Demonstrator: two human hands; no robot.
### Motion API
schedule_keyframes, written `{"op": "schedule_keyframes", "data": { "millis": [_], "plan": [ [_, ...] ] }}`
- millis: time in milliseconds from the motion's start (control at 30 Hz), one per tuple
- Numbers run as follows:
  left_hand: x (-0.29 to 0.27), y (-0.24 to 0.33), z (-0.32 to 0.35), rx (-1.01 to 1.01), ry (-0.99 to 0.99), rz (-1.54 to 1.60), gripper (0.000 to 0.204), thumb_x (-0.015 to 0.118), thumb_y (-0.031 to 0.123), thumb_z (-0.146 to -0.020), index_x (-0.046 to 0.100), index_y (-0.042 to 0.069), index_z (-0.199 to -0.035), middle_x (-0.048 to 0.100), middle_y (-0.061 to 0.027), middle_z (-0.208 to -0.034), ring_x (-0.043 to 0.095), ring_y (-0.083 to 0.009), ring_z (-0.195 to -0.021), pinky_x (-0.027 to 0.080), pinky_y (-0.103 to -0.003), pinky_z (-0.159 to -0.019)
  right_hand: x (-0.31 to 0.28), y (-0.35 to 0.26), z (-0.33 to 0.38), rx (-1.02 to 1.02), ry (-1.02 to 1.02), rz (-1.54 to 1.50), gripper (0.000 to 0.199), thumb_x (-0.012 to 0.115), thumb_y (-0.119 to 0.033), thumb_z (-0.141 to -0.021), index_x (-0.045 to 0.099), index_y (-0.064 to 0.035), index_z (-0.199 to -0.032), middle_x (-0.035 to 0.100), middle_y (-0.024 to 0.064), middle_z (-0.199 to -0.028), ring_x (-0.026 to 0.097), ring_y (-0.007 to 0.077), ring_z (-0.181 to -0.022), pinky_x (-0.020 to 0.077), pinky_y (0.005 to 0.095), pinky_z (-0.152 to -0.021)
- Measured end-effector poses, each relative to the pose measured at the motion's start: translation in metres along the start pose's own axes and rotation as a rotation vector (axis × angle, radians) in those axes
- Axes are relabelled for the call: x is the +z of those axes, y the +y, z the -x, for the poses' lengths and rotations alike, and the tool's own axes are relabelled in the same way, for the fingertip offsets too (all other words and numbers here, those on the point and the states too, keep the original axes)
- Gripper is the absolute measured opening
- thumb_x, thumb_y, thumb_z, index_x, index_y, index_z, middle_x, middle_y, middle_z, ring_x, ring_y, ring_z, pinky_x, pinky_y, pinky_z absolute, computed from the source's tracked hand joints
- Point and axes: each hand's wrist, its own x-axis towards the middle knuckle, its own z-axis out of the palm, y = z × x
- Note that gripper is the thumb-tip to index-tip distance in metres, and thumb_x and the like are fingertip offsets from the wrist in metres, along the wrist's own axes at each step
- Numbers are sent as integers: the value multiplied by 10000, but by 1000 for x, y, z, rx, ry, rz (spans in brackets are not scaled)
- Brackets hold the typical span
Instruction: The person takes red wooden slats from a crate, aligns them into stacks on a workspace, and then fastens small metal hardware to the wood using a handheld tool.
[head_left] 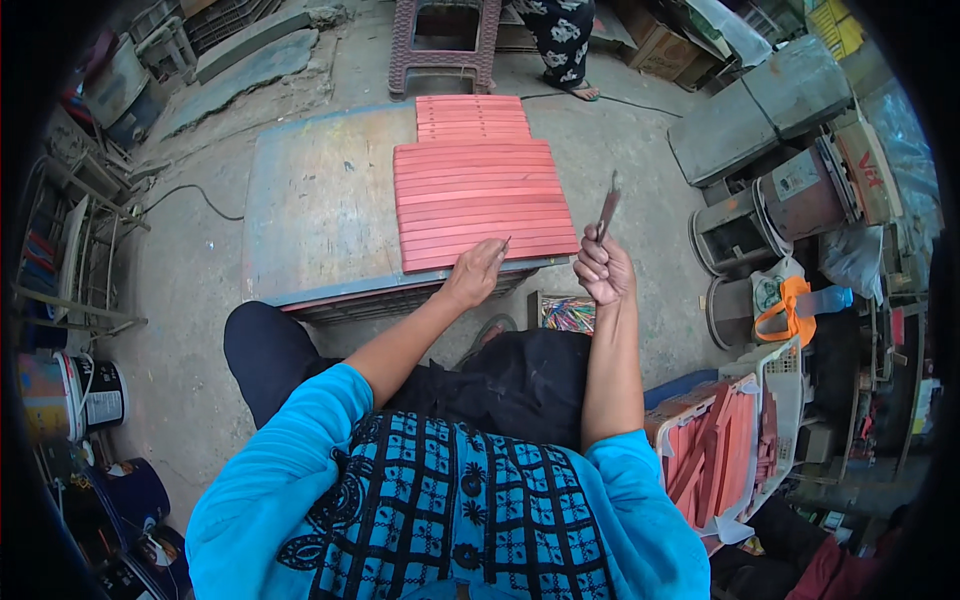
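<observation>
Bright-blue top (462,520) — black grid pattern (410,490), flower-like motifs (472,484), plain sleeves (275,440) — dark trousers (525,385).

- Setting: a small, crowded workshop with a bare concrete floor (190,270).
- Work surface: a low table (310,215), its top worn and stained.
- Workpieces: flat red strips (485,205) ranged in close parallel rows on the table; further red strips (705,455) near a pale plastic crate (784,395).
- Small stock: a box (533,312) of thin multicoloured pieces.
- Storage: buckets (100,392) at left; large cylindrical containers (738,235) and cluttered shelving at right.
</observation>
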Motion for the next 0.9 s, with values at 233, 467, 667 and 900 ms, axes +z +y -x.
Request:
{"op": "schedule_keyframes", "data": {
  "millis": [233,467,667,900],
  "plan": [
    [-2,1,2,-49,-5,2,134,443,60,-855,511,-39,-912,525,-182,-785,550,-336,-714,430,-400,-619,-13,2,-2,41,3,102,218,531,-257,-877,491,-80,-757,416,-29,-519,281,35,-351,239,192,-335],
    [-6,1,1,-89,-69,14,146,452,43,-834,488,-20,-961,510,-181,-839,546,-312,-740,436,-370,-654,-26,12,1,-201,306,29,156,584,-245,-851,518,-104,-846,470,-14,-562,387,62,-422,340,221,-410],
    [-36,33,17,-184,161,104,291,458,49,-799,475,-6,-1084,529,-148,-942,545,-248,-824,430,-337,-762,-40,5,12,-408,340,34,113,564,-186,-861,525,-84,-888,600,43,-770,543,100,-569,491,251,-559],
    [-115,19,38,-453,419,165,353,456,67,-780,470,8,-1128,531,-94,-1094,520,-168,-928,410,-285,-815,62,69,27,-97,94,449,56,556,-140,-856,551,-85,-852,538,-10,-662,439,26,-479,308,165,-368]
  ]
}}
